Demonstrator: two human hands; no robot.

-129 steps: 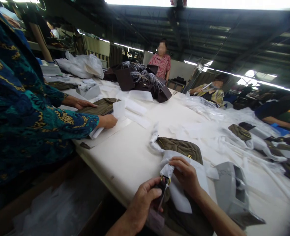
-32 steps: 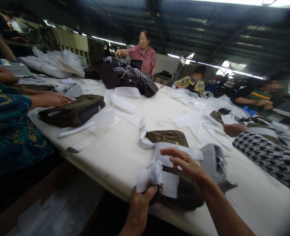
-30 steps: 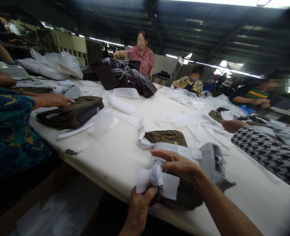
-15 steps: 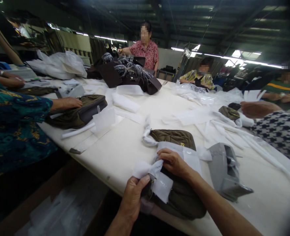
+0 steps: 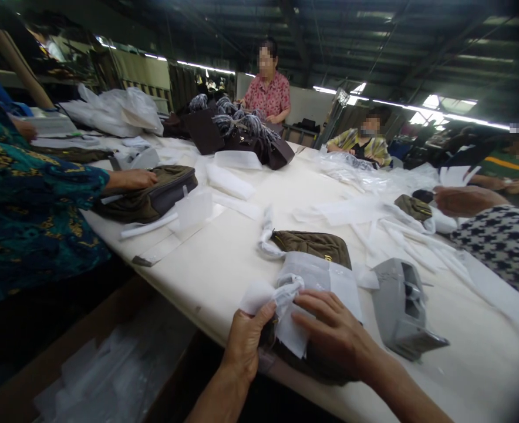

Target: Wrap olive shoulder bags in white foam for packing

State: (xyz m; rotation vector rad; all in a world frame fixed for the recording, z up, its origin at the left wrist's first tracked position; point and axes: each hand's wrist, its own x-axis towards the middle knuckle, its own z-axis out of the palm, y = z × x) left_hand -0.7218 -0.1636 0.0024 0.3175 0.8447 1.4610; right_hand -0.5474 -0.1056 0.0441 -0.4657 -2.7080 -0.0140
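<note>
A dark olive fabric bag (image 5: pixel 314 245) with a yellow zip detail lies at the table's near edge, partly under white wrapping sheets (image 5: pixel 343 285). My left hand (image 5: pixel 244 341) is closed with its thumb pressed on the bag's strap (image 5: pixel 288 289), which is wrapped in white material. My right hand (image 5: pixel 336 332) lies over the bag, its fingers stretched out along a small white foam sheet (image 5: pixel 291 335) beside the strap. The sheet and the lower part of the bag are partly hidden by this hand. Another wrapped length of strap (image 5: pixel 267 244) sticks out at the bag's far left.
A grey tape dispenser (image 5: pixel 398 305) stands right of the bag. At left, a co-worker's hand (image 5: pixel 136 178) rests on another olive bag (image 5: pixel 175 182). Dark brown bags (image 5: pixel 242 141) are heaped at the back. White strips (image 5: pixel 411 247) and a houndstooth sleeve (image 5: pixel 501 241) are at right.
My right hand has moved down and toward me, from the strap's far side onto the small white sheet. My left hand keeps its hold. The view has shifted slightly.
</note>
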